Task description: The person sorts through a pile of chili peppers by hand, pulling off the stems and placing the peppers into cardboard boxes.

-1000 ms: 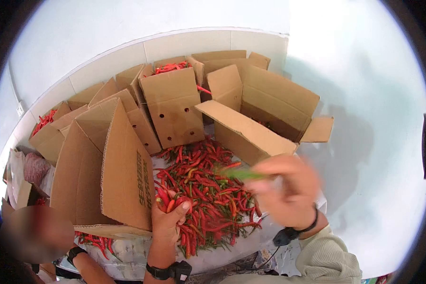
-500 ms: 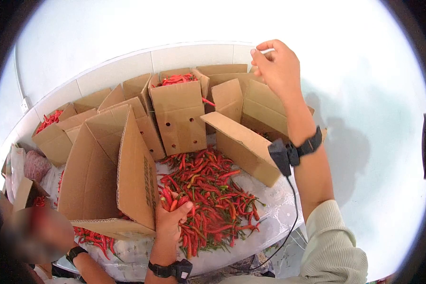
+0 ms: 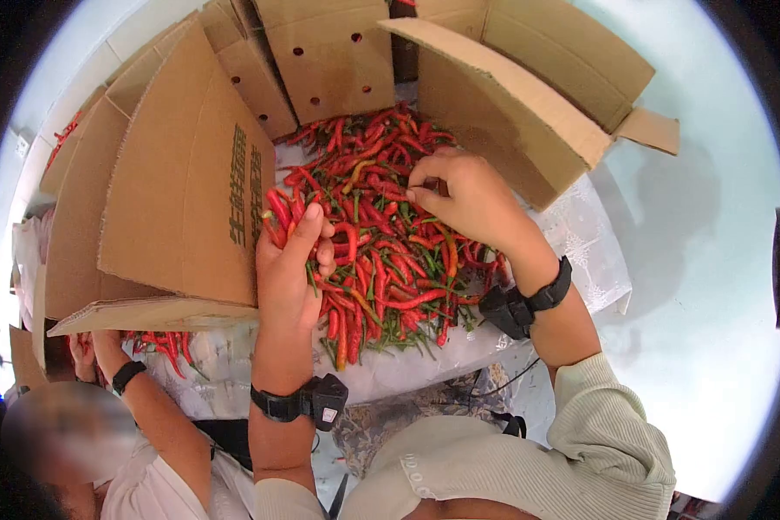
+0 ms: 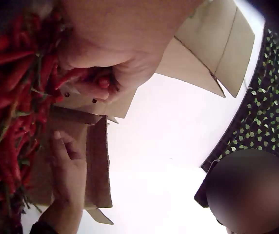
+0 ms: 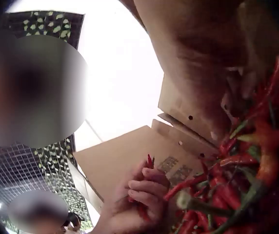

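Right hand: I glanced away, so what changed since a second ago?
The right hand came down from above the boxes onto the chilli pile, fingertips among the chillies. The left hand still grips its bunch of chillies beside the cardboard box.

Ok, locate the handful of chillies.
Head view, centre-left: the handful of chillies sits in the left hand, between the printed box flap and the chilli pile.

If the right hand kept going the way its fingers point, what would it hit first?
The right hand would meet the heap of red chillies first. Its fingertips look nearly on them already, though depth is unclear.
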Action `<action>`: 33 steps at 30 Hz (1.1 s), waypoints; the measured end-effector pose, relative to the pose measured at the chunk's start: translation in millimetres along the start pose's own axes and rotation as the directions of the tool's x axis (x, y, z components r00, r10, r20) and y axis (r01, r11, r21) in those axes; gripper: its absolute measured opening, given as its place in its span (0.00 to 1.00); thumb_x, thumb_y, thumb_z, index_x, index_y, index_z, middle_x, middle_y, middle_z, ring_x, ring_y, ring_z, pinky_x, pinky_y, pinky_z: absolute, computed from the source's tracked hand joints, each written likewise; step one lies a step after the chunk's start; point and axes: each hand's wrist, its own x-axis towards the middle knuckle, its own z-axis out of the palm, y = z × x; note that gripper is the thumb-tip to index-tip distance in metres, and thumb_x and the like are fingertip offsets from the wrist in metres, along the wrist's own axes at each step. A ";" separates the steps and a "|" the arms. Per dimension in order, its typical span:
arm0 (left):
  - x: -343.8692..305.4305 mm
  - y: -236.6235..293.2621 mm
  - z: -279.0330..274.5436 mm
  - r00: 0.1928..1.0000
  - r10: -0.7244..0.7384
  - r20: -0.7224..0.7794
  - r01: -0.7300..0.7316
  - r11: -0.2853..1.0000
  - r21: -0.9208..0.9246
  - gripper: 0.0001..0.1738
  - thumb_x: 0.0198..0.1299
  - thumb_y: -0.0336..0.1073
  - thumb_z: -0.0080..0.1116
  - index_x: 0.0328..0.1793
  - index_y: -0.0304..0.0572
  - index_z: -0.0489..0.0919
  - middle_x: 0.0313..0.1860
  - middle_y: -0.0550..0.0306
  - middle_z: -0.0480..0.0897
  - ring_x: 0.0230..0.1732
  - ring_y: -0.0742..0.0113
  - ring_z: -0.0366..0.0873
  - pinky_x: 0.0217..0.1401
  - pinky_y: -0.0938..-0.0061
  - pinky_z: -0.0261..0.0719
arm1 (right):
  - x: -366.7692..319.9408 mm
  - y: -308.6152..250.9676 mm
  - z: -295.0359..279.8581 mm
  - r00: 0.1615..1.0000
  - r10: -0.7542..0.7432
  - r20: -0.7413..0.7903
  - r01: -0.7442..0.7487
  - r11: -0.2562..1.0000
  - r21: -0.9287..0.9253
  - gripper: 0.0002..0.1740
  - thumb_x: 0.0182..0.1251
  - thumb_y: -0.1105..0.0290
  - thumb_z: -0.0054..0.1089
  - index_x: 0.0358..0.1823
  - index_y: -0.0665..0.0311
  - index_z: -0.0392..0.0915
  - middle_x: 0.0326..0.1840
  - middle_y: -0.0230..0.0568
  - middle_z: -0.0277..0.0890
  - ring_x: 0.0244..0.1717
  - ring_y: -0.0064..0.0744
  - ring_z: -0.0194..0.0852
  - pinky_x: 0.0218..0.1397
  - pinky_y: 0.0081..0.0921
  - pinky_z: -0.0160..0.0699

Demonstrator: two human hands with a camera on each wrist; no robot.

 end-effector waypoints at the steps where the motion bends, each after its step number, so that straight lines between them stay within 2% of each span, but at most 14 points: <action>1: 1.1 -1.6 -0.7 1.000 0.016 0.001 -0.016 1.000 -0.005 0.07 0.59 0.36 0.60 0.38 0.44 0.73 0.26 0.61 0.76 0.18 0.77 0.67 0.16 0.83 0.62 | -0.7 6.6 5.6 1.000 0.025 0.007 -0.025 0.999 0.049 0.10 0.53 0.64 0.62 0.31 0.64 0.77 0.32 0.48 0.75 0.39 0.50 0.74 0.43 0.40 0.73; 2: 1.1 -1.7 -1.0 1.000 0.002 -0.001 -0.002 1.000 -0.020 0.08 0.59 0.35 0.60 0.39 0.44 0.73 0.26 0.61 0.76 0.18 0.77 0.67 0.16 0.83 0.62 | -3.2 10.9 10.9 1.000 0.015 -0.010 -0.015 1.000 -0.020 0.14 0.52 0.60 0.64 0.32 0.63 0.78 0.35 0.46 0.75 0.41 0.49 0.74 0.44 0.41 0.72; 4: -0.2 0.5 0.9 1.000 -0.023 0.003 0.023 0.999 -0.043 0.08 0.59 0.35 0.60 0.40 0.44 0.73 0.26 0.60 0.76 0.18 0.77 0.68 0.16 0.83 0.62 | -3.8 8.1 16.9 1.000 0.007 0.005 -0.006 0.995 -0.099 0.13 0.52 0.61 0.64 0.32 0.63 0.78 0.34 0.46 0.74 0.41 0.48 0.74 0.43 0.41 0.72; 7: -4.1 -0.6 12.4 1.000 -0.003 -0.027 0.006 0.996 0.084 0.05 0.62 0.35 0.55 0.39 0.46 0.71 0.27 0.65 0.73 0.18 0.80 0.64 0.15 0.86 0.60 | -1.3 8.0 19.4 1.000 -0.005 -0.017 0.001 0.979 -0.205 0.11 0.52 0.63 0.63 0.31 0.63 0.77 0.32 0.45 0.73 0.40 0.48 0.73 0.42 0.41 0.72; 8: -2.5 -4.3 8.7 1.000 0.001 -0.021 0.001 0.993 0.120 0.07 0.61 0.34 0.57 0.41 0.46 0.70 0.26 0.65 0.72 0.18 0.80 0.64 0.16 0.86 0.61 | -1.3 8.5 19.6 1.000 -0.009 -0.027 0.002 0.971 -0.241 0.10 0.52 0.64 0.63 0.30 0.63 0.77 0.32 0.45 0.72 0.39 0.48 0.73 0.41 0.41 0.72; 14: -5.1 -5.4 12.3 0.999 0.017 0.031 -0.021 0.990 0.138 0.09 0.58 0.33 0.60 0.40 0.45 0.70 0.26 0.65 0.71 0.19 0.81 0.64 0.17 0.86 0.60 | -2.4 7.1 21.9 0.993 -0.055 -0.104 0.030 0.973 -0.230 0.08 0.50 0.68 0.61 0.25 0.66 0.76 0.28 0.46 0.72 0.36 0.48 0.73 0.39 0.40 0.73; 17: -5.8 -4.1 12.9 1.000 0.029 0.013 -0.030 0.990 0.140 0.10 0.58 0.33 0.60 0.40 0.46 0.70 0.25 0.66 0.71 0.19 0.81 0.64 0.17 0.86 0.59 | -6.1 -3.4 2.9 1.000 -0.019 -0.011 0.020 0.993 0.115 0.09 0.50 0.67 0.61 0.24 0.66 0.76 0.29 0.48 0.74 0.34 0.48 0.74 0.39 0.39 0.74; 20: -1.5 -4.9 4.5 0.999 0.023 0.047 -0.026 0.998 0.063 0.17 0.52 0.31 0.66 0.44 0.43 0.70 0.26 0.62 0.76 0.18 0.79 0.67 0.17 0.85 0.63 | -12.8 -5.6 -11.5 0.986 0.116 0.120 -0.114 0.993 -0.022 0.08 0.49 0.69 0.62 0.28 0.66 0.77 0.30 0.45 0.76 0.34 0.47 0.75 0.39 0.37 0.73; 23: -3.6 -4.8 7.4 1.000 0.006 0.015 -0.008 0.996 0.085 0.16 0.52 0.31 0.66 0.43 0.43 0.71 0.26 0.62 0.75 0.18 0.79 0.67 0.17 0.84 0.62 | -16.0 7.3 -0.7 0.991 0.121 0.056 -0.101 0.957 -0.272 0.13 0.48 0.62 0.62 0.27 0.66 0.78 0.32 0.49 0.76 0.36 0.49 0.75 0.41 0.40 0.74; 26: -4.5 -5.3 8.7 0.999 0.005 0.054 -0.010 0.996 0.088 0.16 0.52 0.32 0.67 0.44 0.43 0.71 0.25 0.62 0.75 0.18 0.79 0.67 0.17 0.84 0.62 | -12.8 -1.8 3.7 0.992 0.127 -0.013 -0.127 0.963 -0.238 0.12 0.49 0.62 0.62 0.28 0.65 0.79 0.33 0.49 0.76 0.37 0.50 0.75 0.41 0.41 0.74; 29: -3.7 -8.2 8.6 0.999 0.029 0.030 -0.033 0.989 0.144 0.12 0.57 0.32 0.61 0.43 0.46 0.70 0.26 0.64 0.73 0.19 0.80 0.66 0.17 0.86 0.61 | -7.6 2.9 18.4 0.994 0.082 -0.071 -0.100 0.948 -0.302 0.12 0.50 0.62 0.62 0.26 0.65 0.79 0.34 0.49 0.76 0.37 0.50 0.75 0.41 0.41 0.74; 33: -3.1 -7.6 8.7 0.998 0.022 0.067 -0.031 0.990 0.141 0.12 0.57 0.31 0.61 0.43 0.46 0.70 0.26 0.65 0.73 0.20 0.80 0.66 0.17 0.86 0.61 | -5.6 3.4 18.2 0.991 0.116 -0.059 -0.127 0.966 -0.224 0.11 0.50 0.62 0.62 0.26 0.64 0.80 0.33 0.49 0.76 0.37 0.49 0.76 0.41 0.41 0.74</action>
